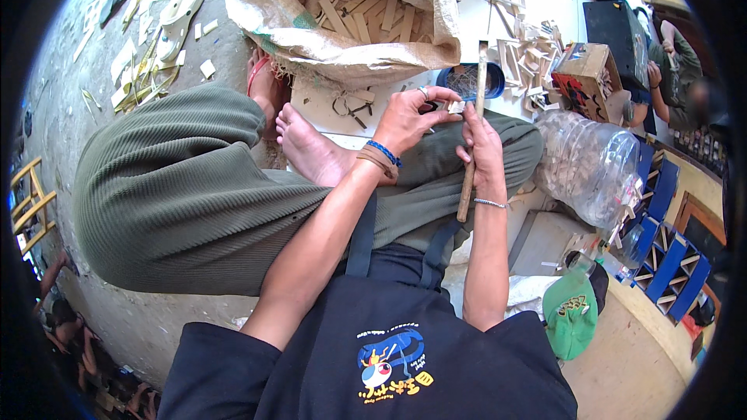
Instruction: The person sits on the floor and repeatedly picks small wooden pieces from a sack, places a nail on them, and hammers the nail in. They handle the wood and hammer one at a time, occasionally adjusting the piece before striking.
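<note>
My left hand is closed in a pinch on a small pale wooden piece, held above my crossed legs. My right hand holds a long slim wooden stick, gripped near its middle and standing almost upright in the picture. The right fingertips come up close to the small wooden piece; whether they also touch it, I cannot tell. Just beyond the hands is a blue bowl with thin, nail-like bits in it. Pliers-like dark tools lie on the white surface to the left of the hands.
A large white woven sack full of wooden strips stands ahead. Loose wood pieces are heaped at right, near a wooden box. A clear plastic container and a green cap lie farther right. Another person sits at far right.
</note>
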A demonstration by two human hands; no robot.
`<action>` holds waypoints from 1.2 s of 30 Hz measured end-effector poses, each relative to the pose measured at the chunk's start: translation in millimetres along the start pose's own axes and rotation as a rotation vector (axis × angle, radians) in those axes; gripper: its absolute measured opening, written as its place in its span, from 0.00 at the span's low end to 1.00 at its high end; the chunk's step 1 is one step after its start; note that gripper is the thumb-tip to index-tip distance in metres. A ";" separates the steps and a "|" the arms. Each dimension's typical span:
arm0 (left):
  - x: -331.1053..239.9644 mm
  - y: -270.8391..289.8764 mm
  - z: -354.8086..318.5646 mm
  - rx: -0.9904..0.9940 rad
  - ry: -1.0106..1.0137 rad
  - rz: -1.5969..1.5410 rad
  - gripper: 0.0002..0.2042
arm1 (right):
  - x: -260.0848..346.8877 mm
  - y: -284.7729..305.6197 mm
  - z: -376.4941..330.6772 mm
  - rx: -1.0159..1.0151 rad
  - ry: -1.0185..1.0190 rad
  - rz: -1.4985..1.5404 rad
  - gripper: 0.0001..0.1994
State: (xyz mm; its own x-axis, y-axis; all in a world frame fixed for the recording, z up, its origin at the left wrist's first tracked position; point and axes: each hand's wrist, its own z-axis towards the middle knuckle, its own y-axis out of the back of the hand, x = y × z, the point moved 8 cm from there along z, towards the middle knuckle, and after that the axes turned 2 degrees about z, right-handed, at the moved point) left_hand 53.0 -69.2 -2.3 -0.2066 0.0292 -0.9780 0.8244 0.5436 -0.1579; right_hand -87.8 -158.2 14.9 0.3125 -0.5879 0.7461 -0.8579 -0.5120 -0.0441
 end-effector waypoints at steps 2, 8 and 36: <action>1.5 3.2 1.2 0.006 0.044 -0.012 0.14 | -1.9 -6.2 5.7 0.029 -0.001 -0.009 0.13; -10.3 24.9 7.6 -0.147 -0.096 0.123 0.15 | 7.0 -11.4 19.7 0.054 0.035 0.002 0.12; 16.1 17.5 8.1 -0.066 0.029 0.183 0.15 | 1.3 -10.9 32.0 0.112 0.012 -0.171 0.13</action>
State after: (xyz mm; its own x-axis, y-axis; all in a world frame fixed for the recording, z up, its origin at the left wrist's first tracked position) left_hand 68.4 -66.0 -21.9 -0.0723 0.1560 -0.9851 0.8133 0.5809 0.0323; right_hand -65.0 -173.4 -4.9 0.4443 -0.4792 0.7569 -0.7419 -0.6704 0.0111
